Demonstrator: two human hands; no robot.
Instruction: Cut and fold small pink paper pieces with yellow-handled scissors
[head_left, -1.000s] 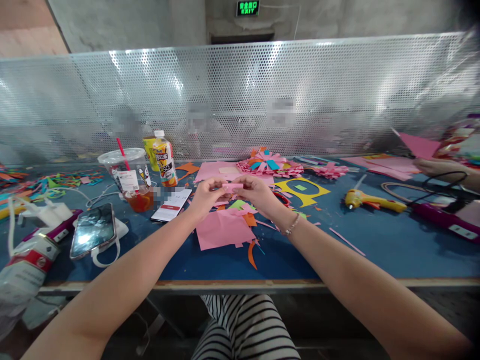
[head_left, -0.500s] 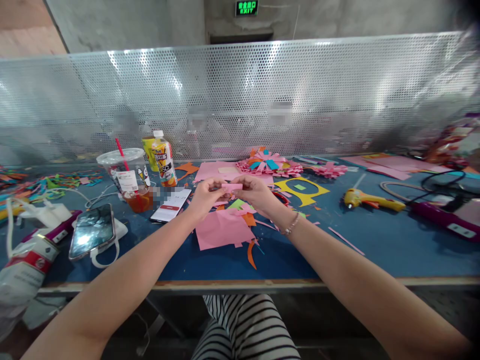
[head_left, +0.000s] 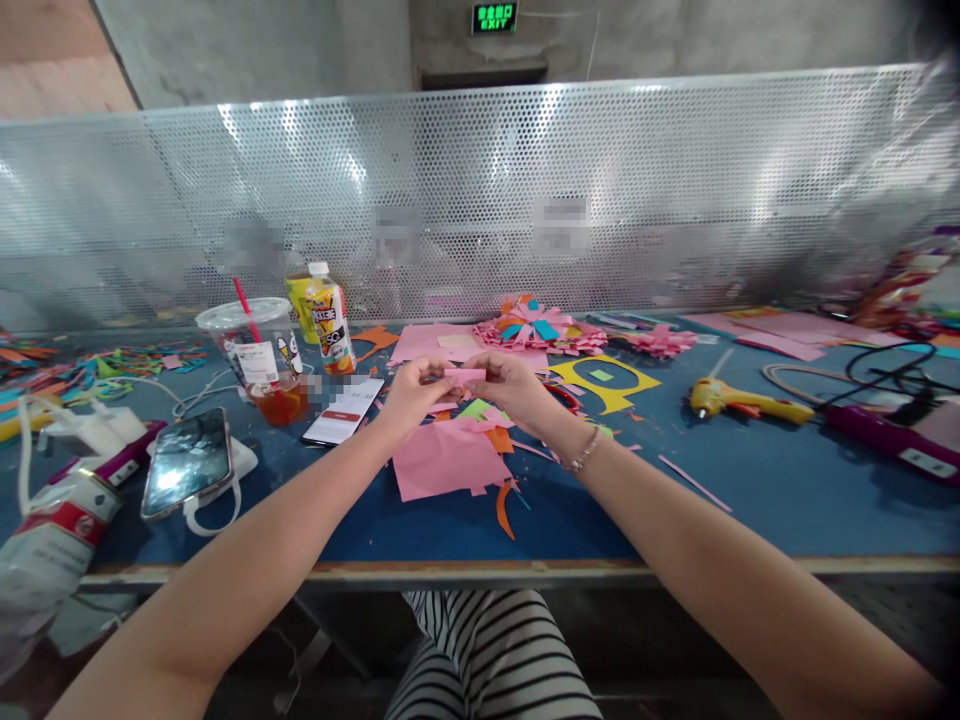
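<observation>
A small pink paper piece point(head_left: 465, 376) is pinched at its two ends between the fingertips of the left hand point(head_left: 417, 390) and the right hand point(head_left: 511, 388), held near the center of the frame above a larger pink sheet point(head_left: 448, 460), while a yellow glue gun point(head_left: 750, 400) is seen lying at center right

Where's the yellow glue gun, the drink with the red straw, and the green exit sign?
glue gun point(head_left: 757, 402), head view, on its yellow body
drink point(head_left: 257, 363), head view, on the cup's label
exit sign point(head_left: 494, 18), head view, on its lit front
</observation>
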